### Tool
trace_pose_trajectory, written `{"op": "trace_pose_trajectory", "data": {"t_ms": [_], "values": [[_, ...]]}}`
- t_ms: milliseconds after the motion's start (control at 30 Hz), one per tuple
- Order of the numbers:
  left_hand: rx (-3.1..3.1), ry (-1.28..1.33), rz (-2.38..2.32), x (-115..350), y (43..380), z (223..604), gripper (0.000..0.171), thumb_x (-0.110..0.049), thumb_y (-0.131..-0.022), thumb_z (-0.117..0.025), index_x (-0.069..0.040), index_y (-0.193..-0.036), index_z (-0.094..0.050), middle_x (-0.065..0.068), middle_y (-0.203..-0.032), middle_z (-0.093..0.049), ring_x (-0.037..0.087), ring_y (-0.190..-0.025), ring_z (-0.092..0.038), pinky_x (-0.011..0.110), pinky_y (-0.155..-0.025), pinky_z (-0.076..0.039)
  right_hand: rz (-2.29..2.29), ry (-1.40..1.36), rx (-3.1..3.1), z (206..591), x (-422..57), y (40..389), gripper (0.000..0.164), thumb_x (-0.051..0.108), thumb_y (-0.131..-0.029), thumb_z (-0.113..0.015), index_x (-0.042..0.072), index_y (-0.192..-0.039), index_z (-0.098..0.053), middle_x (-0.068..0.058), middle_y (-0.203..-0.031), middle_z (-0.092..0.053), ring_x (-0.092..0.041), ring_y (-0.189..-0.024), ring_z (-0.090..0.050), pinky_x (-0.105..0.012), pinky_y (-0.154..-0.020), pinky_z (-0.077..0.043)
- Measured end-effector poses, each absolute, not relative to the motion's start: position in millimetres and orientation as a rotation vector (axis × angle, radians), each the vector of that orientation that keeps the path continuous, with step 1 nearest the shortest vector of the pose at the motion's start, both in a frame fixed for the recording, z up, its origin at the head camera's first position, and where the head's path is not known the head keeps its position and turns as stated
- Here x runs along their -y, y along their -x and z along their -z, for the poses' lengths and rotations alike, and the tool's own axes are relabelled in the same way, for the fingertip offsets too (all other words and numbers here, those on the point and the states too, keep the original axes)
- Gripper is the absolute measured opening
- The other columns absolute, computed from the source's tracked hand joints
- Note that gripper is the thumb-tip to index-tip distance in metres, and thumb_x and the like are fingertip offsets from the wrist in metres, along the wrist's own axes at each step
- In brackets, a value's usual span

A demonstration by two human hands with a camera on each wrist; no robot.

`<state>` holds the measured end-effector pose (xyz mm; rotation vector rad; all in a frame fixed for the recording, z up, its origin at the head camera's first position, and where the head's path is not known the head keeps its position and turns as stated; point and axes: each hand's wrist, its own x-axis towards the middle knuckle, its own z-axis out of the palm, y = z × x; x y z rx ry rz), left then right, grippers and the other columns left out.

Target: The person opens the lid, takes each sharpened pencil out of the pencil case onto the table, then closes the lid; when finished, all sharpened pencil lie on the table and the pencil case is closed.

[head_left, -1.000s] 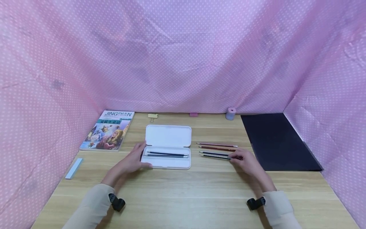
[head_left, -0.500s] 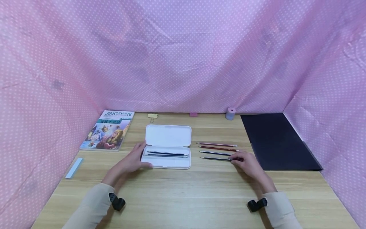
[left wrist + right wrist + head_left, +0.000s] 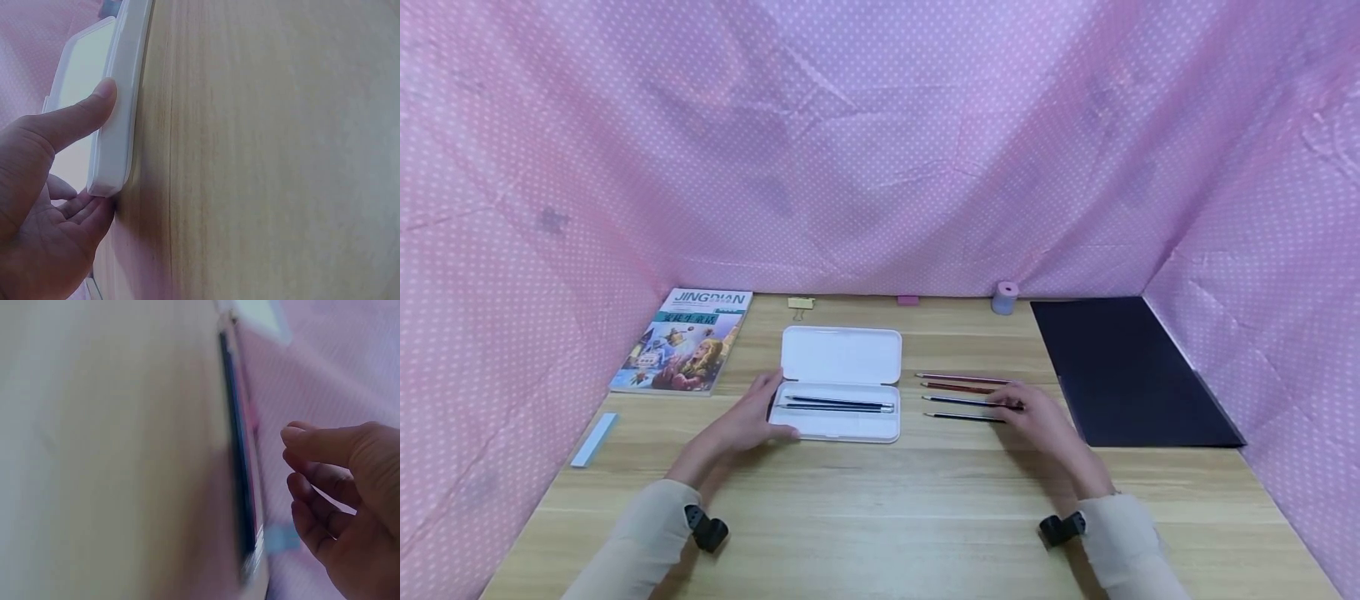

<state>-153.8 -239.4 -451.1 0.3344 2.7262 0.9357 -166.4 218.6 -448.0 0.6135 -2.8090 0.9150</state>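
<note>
A white pencil case (image 3: 842, 354) lies open on the table, its lid folded back. Two dark pencils (image 3: 838, 406) rest in its lower tray. My left hand (image 3: 752, 421) holds the case at its left end, thumb on the front edge (image 3: 115, 137) and fingers against the end. To the right of the case lie several pencils in a row: a dark red one (image 3: 962, 378), a brown one (image 3: 958, 387) and two dark ones, the nearest (image 3: 962, 417) in front. Over their right ends is my right hand (image 3: 1037, 417), fingers loosely bent, nothing visible between them in the right wrist view.
A magazine (image 3: 685, 342) and a pale blue strip (image 3: 594, 440) lie at the left. Along the back stand a yellow binder clip (image 3: 801, 304), a pink block (image 3: 907, 301) and a small pink-and-lilac cylinder (image 3: 1004, 298). A black sheet or folder (image 3: 1138, 375) lies at the right.
The nearest dark pencil has come down slightly toward the front and my right hand has let go of it. That hand has since shifted left and a little back. My left hand stays put.
</note>
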Motion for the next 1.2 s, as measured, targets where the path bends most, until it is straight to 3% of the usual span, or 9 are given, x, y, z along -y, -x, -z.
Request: {"op": "trace_pose_trajectory", "data": {"t_ms": [200,433,633,933,1200], "values": [[-2.728,-0.338,-0.935,240.0,153.2,451.7,0.117,-0.055,-0.066,-0.074,-0.009,-0.149,-0.005,0.018,-0.146,-0.019,0.038,-0.132,-0.024,0.055,-0.107,-0.021,-1.072,-0.762,2.779,430.6,-166.8,178.7,0.019,0.011,-0.082,-0.069,0.012,-0.102,-0.07,0.0,-0.099,-0.065,-0.018,-0.093,-0.06,-0.039,-0.081,-0.05],[-2.73,-0.337,-0.945,240.3,152.8,452.5,0.117,-0.055,-0.066,-0.074,-0.01,-0.149,-0.006,0.018,-0.147,-0.018,0.038,-0.133,-0.023,0.055,-0.107,-0.021,-1.194,-0.959,2.849,433.5,-99.9,186.2,0.025,0.01,-0.086,-0.063,0.012,-0.112,-0.065,0.001,-0.107,-0.061,-0.014,-0.102,-0.056,-0.034,-0.088,-0.048],[-2.723,-0.331,-0.95,240.3,153.1,452.6,0.118,-0.056,-0.065,-0.074,-0.011,-0.149,-0.005,0.018,-0.147,-0.018,0.038,-0.132,-0.023,0.055,-0.107,-0.021,-0.969,-1.168,2.968,440.8,-61.8,181.9,0.029,0.016,-0.09,-0.059,0.014,-0.118,-0.061,0.002,-0.115,-0.059,-0.012,-0.107,-0.052,-0.031,-0.093,-0.044],[-2.722,-0.332,-0.954,240.4,153.8,451.7,0.117,-0.055,-0.066,-0.075,-0.011,-0.149,-0.005,0.018,-0.147,-0.018,0.038,-0.133,-0.023,0.054,-0.107,-0.02,-1.001,-1.155,2.999,442.6,-47.7,184.6,0.022,0.005,-0.089,-0.057,0.012,-0.108,-0.067,0.004,-0.099,-0.061,-0.006,-0.092,-0.055,-0.022,-0.083,-0.047],[-2.729,-0.34,-0.934,239.5,153.4,450.8,0.117,-0.055,-0.066,-0.074,-0.009,-0.149,-0.006,0.018,-0.146,-0.018,0.039,-0.132,-0.023,0.055,-0.107,-0.021,-1.043,-1.113,3.047,442.8,-51.4,188.0,0.019,0.009,-0.089,-0.06,0.013,-0.106,-0.068,0.005,-0.099,-0.061,-0.007,-0.092,-0.055,-0.024,-0.083,-0.047]]}}
